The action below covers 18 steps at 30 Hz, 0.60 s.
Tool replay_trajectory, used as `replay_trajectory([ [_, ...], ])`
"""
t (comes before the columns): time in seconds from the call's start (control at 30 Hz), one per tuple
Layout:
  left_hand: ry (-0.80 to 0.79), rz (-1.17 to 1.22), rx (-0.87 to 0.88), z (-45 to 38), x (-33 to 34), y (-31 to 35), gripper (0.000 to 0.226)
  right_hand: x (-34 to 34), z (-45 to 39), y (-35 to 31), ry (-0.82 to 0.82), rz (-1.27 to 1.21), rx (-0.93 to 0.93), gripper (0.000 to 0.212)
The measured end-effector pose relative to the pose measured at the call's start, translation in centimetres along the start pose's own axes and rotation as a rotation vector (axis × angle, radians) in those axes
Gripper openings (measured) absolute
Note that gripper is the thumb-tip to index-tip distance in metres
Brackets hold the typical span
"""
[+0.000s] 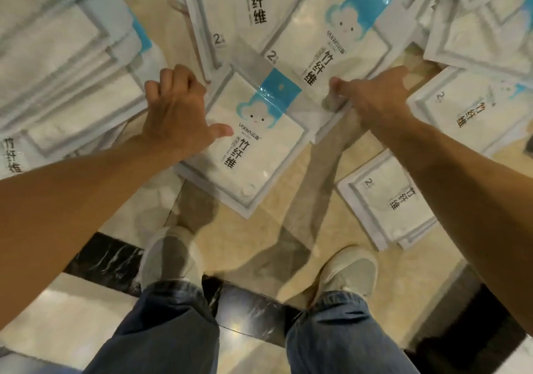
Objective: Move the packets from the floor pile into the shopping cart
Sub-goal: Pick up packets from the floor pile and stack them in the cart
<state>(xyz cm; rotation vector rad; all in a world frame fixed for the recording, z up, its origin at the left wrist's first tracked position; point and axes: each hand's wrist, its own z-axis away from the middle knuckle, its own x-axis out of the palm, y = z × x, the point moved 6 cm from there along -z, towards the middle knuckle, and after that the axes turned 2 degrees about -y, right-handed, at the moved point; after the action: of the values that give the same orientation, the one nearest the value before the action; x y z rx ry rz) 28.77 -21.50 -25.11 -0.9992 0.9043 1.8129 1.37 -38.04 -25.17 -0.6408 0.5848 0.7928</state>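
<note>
Several flat white packets with a blue cloud logo and black characters lie scattered on the floor. My left hand point(176, 111) grips the left edge of the nearest packet point(251, 148), thumb on top. My right hand point(375, 96) pinches the lower corner of a second packet point(331, 36) lying just beyond it. Both packets still rest on the floor pile. No shopping cart is in view.
More packets are stacked at the left point(57, 65), at the upper right point(484, 33) and at the right point(386, 200). Beige floor tiles with a black marble strip point(251, 310) lie below. My two shoes point(170, 258) stand close to the pile.
</note>
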Motion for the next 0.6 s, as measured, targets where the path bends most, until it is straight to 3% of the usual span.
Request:
replay_trajectory([
  [0.07,-0.044,0.028,-0.045,-0.2,-0.2,0.2,0.077,0.2,-0.6,0.0,-0.028,-0.183,0.030,0.141],
  [0.1,-0.068,0.042,-0.058,-0.2,-0.4,0.3,0.073,0.4,-0.5,-0.1,-0.045,-0.223,0.059,0.140],
  [0.2,-0.116,0.174,-0.088,-0.3,-0.9,0.3,0.057,0.3,0.6,-0.5,-0.065,-0.260,0.153,0.105],
  [0.3,-0.141,0.519,-0.186,0.2,-2.0,-0.3,0.033,0.0,1.0,-0.3,-0.046,-0.428,0.140,0.059],
  [0.37,-0.150,0.714,-0.221,0.5,-2.9,-0.8,0.025,-0.5,1.6,-0.1,-0.030,-0.549,0.120,0.042],
  [0.5,-0.144,0.988,-0.310,1.3,-5.0,-2.7,0.042,-2.3,2.9,-0.3,-0.055,-0.827,0.022,0.051],
  [0.6,-0.055,1.085,-0.346,1.8,-7.3,-4.0,0.034,-4.8,3.9,-0.5,-0.049,-0.794,-0.090,0.051],
])
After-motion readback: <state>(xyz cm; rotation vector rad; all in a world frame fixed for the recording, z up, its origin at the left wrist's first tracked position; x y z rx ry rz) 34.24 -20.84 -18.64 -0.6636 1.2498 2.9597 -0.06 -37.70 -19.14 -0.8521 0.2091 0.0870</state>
